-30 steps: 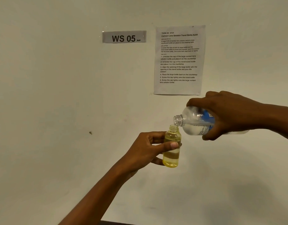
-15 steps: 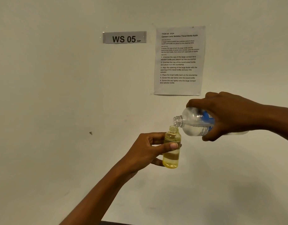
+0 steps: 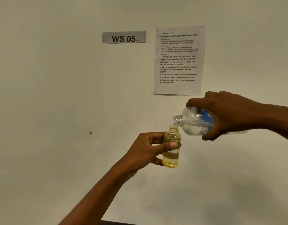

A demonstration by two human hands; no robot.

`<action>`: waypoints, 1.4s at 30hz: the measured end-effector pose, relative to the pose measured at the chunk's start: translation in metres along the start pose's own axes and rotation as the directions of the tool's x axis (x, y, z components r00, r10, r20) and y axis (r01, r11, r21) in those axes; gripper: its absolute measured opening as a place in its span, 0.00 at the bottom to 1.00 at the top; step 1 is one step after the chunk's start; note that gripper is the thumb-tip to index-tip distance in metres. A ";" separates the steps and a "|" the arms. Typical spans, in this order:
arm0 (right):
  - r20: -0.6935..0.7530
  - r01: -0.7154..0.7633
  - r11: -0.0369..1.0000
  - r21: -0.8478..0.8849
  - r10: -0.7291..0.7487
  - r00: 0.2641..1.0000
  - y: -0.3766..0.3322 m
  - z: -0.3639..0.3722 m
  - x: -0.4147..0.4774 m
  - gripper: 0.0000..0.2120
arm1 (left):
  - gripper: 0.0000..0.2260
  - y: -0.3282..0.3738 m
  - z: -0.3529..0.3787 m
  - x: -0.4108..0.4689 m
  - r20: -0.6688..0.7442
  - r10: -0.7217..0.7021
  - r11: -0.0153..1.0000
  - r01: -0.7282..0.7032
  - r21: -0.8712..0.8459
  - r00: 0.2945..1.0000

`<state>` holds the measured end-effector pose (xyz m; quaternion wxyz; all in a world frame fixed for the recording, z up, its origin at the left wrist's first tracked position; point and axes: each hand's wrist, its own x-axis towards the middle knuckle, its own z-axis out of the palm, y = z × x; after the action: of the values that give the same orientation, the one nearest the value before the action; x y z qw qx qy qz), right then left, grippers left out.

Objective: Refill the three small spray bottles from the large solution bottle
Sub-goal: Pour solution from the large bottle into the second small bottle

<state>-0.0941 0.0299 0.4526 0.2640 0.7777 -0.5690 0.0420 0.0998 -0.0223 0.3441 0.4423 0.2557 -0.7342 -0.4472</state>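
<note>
Pouring looks to be the step in hand. The left hand point(image 3: 149, 148) grasps the small bottle point(image 3: 171, 158), thumb across its front and fingers curled behind. The bottle is yellow-tinted, uncapped and upright, and is held in the air in front of the wall point(image 3: 58, 111). The right hand point(image 3: 229, 114) is wrapped over the large bottle point(image 3: 195, 122), which is clear with a blue label and also uncapped. It is tipped almost level with its neck pointing left, and its mouth sits just above the small bottle's mouth, a little to the right. Whether liquid is running between them is too fine to tell, and so is the exact fill level, because the thumb and the tint hide it.

Done well, the lower lip of the large neck would sit directly over the small opening, close to touching. The tilt would rise slowly so that only a thin stream comes out. The left hand should hold the small bottle plumb and steady, and the eyes should watch the level near the shoulder. A sudden gulp from the wide neck would likely overflow or run down the outside.

The other two small bottles are out of view. An instruction sheet point(image 3: 179, 60) and a "WS 05" label point(image 3: 123, 37) are fixed to the wall.
</note>
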 end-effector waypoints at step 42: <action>0.024 0.006 1.000 0.008 -0.006 1.000 0.003 0.004 0.004 0.36 | 0.12 -0.006 0.000 0.003 -0.003 -0.014 1.000 0.014 0.006 1.000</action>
<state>-0.0963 0.0239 0.4517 0.2541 0.7810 -0.5695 0.0339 0.0985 -0.0276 0.3405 0.4394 0.2627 -0.7331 -0.4478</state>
